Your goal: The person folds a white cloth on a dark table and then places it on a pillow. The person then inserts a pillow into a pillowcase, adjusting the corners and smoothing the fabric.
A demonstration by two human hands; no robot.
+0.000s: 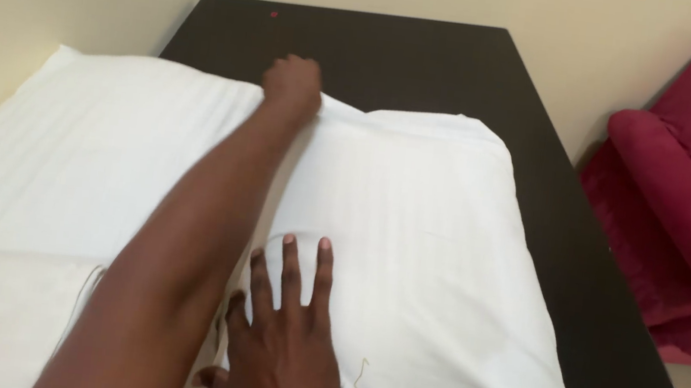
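One white pillow [408, 253], one dark table [429, 65], one red armchair [681, 215], two hands.

From my remote view I can make out no package, label, sign or screen anywhere here; nothing of that kind shows.

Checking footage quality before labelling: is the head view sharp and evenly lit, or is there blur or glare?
Head view: soft, even light, no glare; white fabric pillow bright but its stripes show; far left hand slightly blurred; right hand sharp; dark rectangular table matte.
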